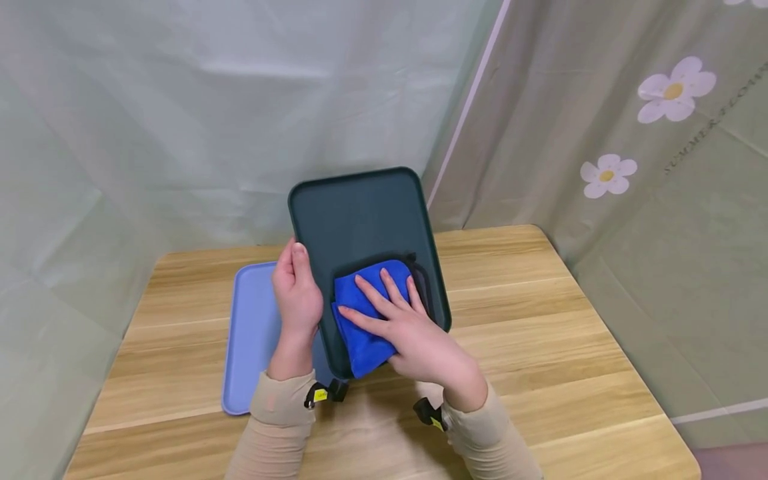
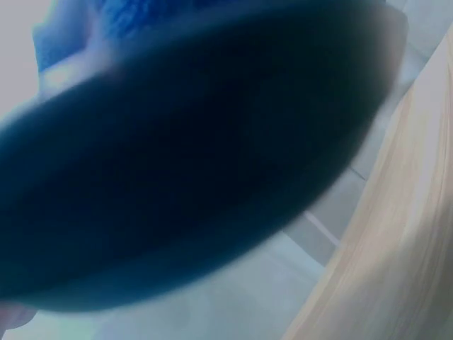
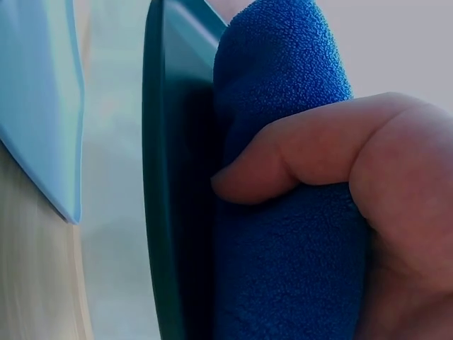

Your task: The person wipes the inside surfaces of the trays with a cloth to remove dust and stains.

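Note:
A dark green rectangular tray (image 1: 360,220) is held up at a tilt above the table. My left hand (image 1: 297,290) grips its left edge, the thumb on the rim and the other fingers behind. A folded blue cloth (image 1: 363,333) lies against the tray's lower inner face. My right hand (image 1: 414,327) presses on the cloth with its fingers spread. In the right wrist view its thumb (image 3: 283,156) bends round the side of the cloth. The left wrist view shows mostly the tray's dark underside (image 2: 198,156), blurred.
A light blue tray (image 1: 249,340) lies on the wooden table (image 1: 528,333), left of and partly behind the green tray. Pale curtains (image 1: 240,120) hang behind and on both sides, with white flowers on the right one. A small camera (image 1: 429,413) sits at each wrist.

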A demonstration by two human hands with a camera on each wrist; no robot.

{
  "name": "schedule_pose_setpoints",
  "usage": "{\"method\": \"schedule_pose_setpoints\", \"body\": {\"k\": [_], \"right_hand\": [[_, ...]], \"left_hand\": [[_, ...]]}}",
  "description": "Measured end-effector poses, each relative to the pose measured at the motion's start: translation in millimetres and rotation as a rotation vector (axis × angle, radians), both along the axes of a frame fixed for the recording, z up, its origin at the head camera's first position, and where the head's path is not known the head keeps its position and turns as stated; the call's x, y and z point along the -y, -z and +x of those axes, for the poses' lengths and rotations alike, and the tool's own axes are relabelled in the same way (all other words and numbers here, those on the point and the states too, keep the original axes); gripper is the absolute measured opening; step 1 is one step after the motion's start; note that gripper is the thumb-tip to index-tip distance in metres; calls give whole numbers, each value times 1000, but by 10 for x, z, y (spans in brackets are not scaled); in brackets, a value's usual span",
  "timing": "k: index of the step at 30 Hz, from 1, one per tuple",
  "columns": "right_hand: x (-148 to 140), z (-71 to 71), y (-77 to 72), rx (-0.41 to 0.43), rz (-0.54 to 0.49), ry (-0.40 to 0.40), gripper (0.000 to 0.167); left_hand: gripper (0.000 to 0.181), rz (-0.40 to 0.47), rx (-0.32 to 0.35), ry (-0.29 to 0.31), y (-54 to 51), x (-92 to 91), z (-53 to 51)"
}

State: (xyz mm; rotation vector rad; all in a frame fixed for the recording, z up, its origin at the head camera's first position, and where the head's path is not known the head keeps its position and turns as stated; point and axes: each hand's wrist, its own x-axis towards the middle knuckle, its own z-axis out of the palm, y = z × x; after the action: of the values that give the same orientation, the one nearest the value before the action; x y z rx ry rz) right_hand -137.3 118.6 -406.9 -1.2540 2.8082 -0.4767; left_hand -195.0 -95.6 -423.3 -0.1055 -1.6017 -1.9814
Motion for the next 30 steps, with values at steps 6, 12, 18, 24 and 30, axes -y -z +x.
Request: {"method": "schedule_pose_setpoints", "body": {"k": [6,12,18,24,30], "right_hand": [[67,27,44,-23,32,-8,115],[148,72,88,-48,41,-31,114],[160,83,84,-69,47,-21,111],[115,68,67,-85,57,-21,109],[52,30,96,-72,54,-15,111]], "left_hand": [[41,2,-5,5,-31,-2,-36],[40,-2,-13,11,-64,8,-86],[38,1,-11,10,-62,42,-85],[39,2,-17,9,-71,68,-75],[36,10,-3,2,-69,82,-79]]}}
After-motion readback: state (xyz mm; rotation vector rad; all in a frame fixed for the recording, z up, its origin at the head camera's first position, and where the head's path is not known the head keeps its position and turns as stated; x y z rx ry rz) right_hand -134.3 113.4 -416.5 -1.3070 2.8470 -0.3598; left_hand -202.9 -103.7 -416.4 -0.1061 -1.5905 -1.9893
